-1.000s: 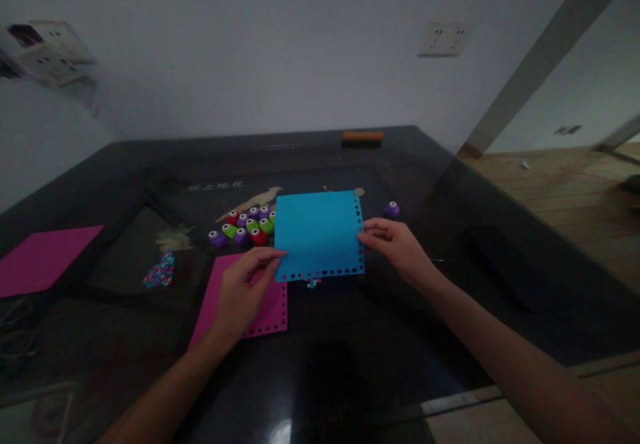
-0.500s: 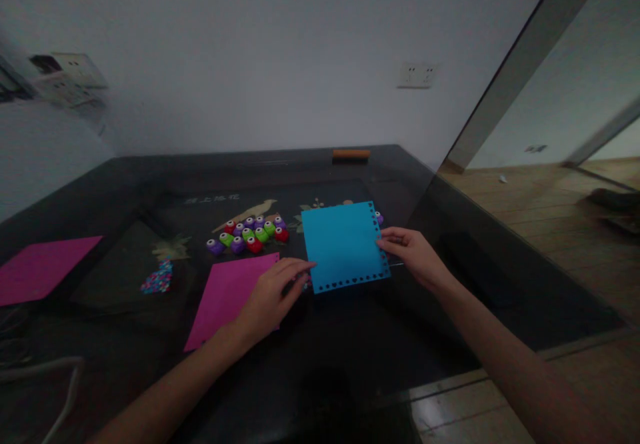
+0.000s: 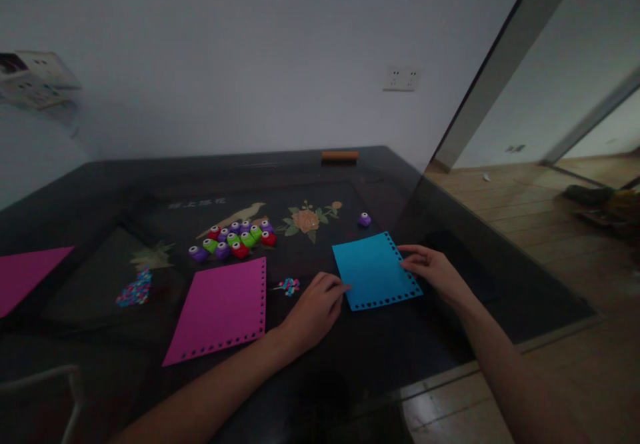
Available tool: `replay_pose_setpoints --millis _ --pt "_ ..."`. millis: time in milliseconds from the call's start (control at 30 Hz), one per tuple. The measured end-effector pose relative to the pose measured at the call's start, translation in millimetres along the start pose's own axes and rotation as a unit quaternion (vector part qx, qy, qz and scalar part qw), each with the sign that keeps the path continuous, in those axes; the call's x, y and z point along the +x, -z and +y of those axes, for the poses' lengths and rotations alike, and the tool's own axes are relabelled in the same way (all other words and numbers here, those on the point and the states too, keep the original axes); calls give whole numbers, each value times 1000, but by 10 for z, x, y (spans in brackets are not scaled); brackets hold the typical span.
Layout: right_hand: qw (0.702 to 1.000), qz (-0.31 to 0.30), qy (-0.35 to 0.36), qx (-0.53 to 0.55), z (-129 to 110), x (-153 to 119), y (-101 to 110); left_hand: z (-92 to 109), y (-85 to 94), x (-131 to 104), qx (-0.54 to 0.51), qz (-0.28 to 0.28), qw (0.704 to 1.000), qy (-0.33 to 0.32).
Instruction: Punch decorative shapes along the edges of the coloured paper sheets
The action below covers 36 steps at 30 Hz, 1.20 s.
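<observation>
Blue sheet: a flat, bright blue paper sheet [image 3: 367,267], punched with small holes along its right and near edges, right of centre over a glossy black table [image 3: 300,179]; whether it lies fully flat is unclear.
Left hand: the left hand [image 3: 316,307] has curled fingers, one fingertip touching the sheet's left edge; I cannot tell if it pinches.
Right hand: the right hand [image 3: 434,271] grips the right edge between thumb and fingers.
Pink sheet: a magenta paper sheet [image 3: 220,307], similarly punched, left of the left hand.
Confetti: a small multicoloured pile [image 3: 289,287] between them.
Beyond: clustered red, green and purple rounded plastic pieces [image 3: 235,239].
</observation>
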State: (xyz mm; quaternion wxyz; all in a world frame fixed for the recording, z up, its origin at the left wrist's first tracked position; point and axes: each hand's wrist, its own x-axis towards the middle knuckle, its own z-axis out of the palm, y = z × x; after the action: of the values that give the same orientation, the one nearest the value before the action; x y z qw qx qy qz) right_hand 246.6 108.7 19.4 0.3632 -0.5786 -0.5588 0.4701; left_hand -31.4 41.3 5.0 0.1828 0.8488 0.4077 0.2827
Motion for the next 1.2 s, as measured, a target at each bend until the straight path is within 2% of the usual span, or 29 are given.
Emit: replay_pose_setpoints --millis 267,467,567,667,767,1200 --pt "997 18 20 -75 63 19 -65 4 -2 -33 52 2 999 -5" --pt "991 15 41 -124 76 19 -66 -32 -73 -55 110 -35 993 -10" --pt "982 45 80 -162 96 24 -61 -20 -77 -57 130 -56 990 -6" --pt "960 77 148 -227 132 29 -54 -9 -66 -55 134 -64 989 -1" --pt "937 78 197 -279 168 30 -54 -9 -57 -52 134 -64 989 -3" --pt "923 75 190 -327 177 37 -77 -12 -58 -44 136 -71 988 6"
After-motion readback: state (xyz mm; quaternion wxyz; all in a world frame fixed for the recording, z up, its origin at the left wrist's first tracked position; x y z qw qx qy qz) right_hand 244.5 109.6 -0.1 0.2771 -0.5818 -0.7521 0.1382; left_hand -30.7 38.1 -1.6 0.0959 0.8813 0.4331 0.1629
